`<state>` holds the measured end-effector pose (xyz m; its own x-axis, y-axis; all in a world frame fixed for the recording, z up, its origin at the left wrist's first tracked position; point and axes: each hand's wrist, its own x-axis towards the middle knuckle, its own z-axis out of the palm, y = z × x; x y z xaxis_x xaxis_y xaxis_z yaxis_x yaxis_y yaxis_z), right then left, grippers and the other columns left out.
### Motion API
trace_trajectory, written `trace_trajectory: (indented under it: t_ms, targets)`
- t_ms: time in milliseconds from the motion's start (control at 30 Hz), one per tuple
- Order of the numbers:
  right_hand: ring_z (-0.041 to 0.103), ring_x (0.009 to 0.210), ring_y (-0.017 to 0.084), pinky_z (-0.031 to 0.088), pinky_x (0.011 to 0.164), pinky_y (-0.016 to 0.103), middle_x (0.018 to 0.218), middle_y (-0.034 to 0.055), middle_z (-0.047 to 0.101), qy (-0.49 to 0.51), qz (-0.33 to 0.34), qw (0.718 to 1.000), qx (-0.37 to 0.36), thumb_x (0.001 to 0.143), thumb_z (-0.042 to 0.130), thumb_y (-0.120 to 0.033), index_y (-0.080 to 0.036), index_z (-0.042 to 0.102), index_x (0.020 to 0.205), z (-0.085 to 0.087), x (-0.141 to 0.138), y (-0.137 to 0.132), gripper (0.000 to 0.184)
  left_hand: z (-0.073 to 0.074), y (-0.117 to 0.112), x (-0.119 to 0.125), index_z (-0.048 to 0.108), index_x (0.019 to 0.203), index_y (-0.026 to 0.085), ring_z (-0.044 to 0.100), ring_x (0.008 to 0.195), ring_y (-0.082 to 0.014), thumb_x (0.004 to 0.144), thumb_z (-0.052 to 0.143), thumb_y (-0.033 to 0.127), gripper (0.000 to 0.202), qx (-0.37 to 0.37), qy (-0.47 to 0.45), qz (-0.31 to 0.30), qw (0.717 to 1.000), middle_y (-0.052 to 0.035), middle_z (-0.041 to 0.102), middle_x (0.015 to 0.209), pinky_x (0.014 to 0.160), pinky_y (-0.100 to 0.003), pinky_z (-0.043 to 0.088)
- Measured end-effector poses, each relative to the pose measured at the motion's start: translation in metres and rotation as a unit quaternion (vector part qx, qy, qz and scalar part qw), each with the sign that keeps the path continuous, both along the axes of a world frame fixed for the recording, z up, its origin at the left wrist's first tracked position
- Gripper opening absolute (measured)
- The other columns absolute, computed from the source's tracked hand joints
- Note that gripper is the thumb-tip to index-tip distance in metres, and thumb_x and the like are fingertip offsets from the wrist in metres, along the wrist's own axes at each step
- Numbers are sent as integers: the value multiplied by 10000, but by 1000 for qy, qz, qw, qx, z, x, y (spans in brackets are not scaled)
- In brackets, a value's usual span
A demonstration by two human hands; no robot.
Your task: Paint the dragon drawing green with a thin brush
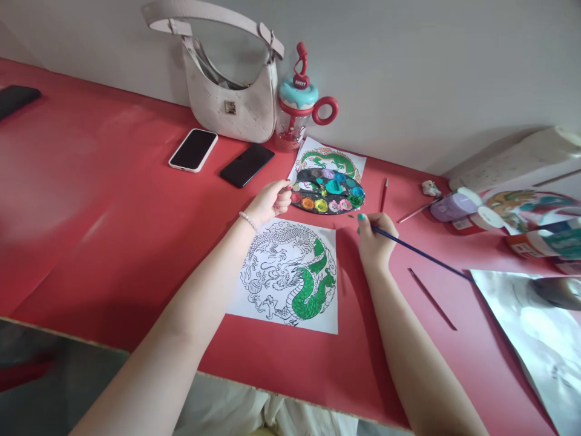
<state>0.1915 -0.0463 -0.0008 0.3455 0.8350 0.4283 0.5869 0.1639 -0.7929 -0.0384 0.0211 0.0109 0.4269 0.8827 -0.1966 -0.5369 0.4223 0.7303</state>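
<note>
A white sheet with a dragon drawing point(285, 275), partly painted green, lies on the red table point(113, 230). Just beyond it sits a dark paint palette point(327, 191) with several colour wells. My left hand point(271, 201) is curled, its fingertips touching the palette's left edge. My right hand point(376, 239) is closed on a thin blue paintbrush point(422, 254), whose bristle end points toward the palette and whose handle runs back to the right.
Behind the palette lie a coloured dragon print point(331, 158), a cup with a red handle point(299, 106), a white handbag point(231, 91) and two phones point(193, 149) point(247, 165). Paint bottles point(458, 206), loose brushes point(385, 194) and a foil sheet point(535, 327) fill the right side.
</note>
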Motion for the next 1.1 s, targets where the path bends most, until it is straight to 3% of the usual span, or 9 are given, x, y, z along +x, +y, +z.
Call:
trace_trajectory:
  t_ms: [167,367,1100]
  targets:
    - [524,592,118,380,541,255,666,26,584,123,3,992,-5,848,355,-434,-160,604,823,-8,22,14,372,2,-1,-1,362,592,172,160,322,-24,889,340,175,298,-3,10,0,1000,104,181,418,344,-160,119]
    - [527,587,111,414,610,264,615,-26,543,62,-21,998,-11,768,539,-386,-192,495,783,-13,22,16,200,1,0,-1,366,596,172,164,319,-22,882,367,177,286,-2,2,0,1000,105,181,424,342,-157,122]
    - [569,631,126,427,625,274,662,12,613,78,-33,995,-56,789,496,-383,-169,593,783,-10,20,16,235,3,-2,0,363,596,171,158,323,-22,880,349,162,284,0,9,4,1000,105,180,420,352,-161,114]
